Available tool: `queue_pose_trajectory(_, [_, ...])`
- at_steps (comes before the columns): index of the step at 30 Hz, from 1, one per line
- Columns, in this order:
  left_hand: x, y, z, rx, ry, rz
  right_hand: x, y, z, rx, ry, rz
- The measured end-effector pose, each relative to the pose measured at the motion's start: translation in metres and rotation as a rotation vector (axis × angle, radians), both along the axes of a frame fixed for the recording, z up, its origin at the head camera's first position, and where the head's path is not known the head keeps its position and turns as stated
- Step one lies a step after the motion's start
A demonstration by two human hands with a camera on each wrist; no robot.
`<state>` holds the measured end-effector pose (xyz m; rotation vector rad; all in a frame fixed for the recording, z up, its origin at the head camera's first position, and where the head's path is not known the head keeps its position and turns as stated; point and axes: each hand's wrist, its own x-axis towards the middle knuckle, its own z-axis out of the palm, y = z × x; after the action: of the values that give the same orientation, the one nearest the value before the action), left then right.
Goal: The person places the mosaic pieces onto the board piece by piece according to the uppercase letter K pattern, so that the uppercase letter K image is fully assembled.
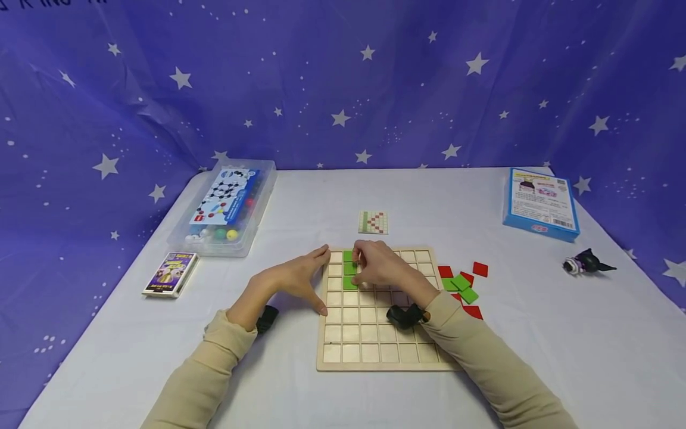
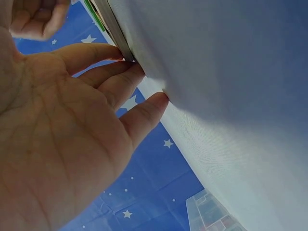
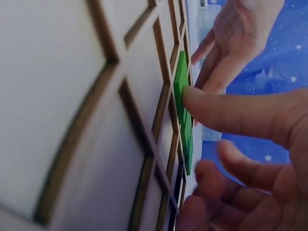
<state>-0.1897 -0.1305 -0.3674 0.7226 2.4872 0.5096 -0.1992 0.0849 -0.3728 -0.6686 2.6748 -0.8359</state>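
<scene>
A wooden grid board (image 1: 367, 366) lies on the white table. Three green square tiles (image 1: 350, 269) sit one below another in its second column from the left, near the far edge. My right hand (image 1: 382, 266) is over them; in the right wrist view its thumb (image 3: 211, 103) presses on a green tile (image 3: 181, 79), while the other fingers are bent and apart from it. My left hand (image 1: 297, 275) rests along the board's left edge, thumb and fingers spread. In the left wrist view its fingertips (image 2: 137, 72) touch the board's side.
Loose red and green tiles (image 1: 468, 295) lie right of the board. A patterned card (image 1: 373, 222) is beyond it. At left are a clear plastic case (image 1: 262, 202) and a card box (image 1: 171, 274); at right, a blue box (image 1: 541, 202) and a small black figure (image 1: 588, 262).
</scene>
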Motion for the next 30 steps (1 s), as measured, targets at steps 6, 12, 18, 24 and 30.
queue_pose_trajectory(6, [0.0, 0.001, 0.0, 0.008, 0.0, 0.002, -0.001, 0.006, -0.002, -0.038, -0.041, 0.081])
queue_pose_trajectory(12, [0.0, 0.002, -0.001, 0.023, 0.002, 0.001, 0.0, 0.014, -0.003, -0.051, -0.042, 0.128])
queue_pose_trajectory(18, [0.002, 0.0, -0.002, 0.012, 0.005, -0.002, 0.005, 0.05, 0.006, -0.1, -0.045, 0.204])
queue_pose_trajectory(24, [0.003, -0.002, 0.0, 0.017, 0.012, -0.018, 0.002, 0.125, 0.009, -0.197, -0.066, 0.173])
queue_pose_trajectory(30, [0.002, -0.001, 0.0, 0.017, 0.019, -0.026, -0.002, 0.197, 0.0, -0.258, -0.223, 0.069])
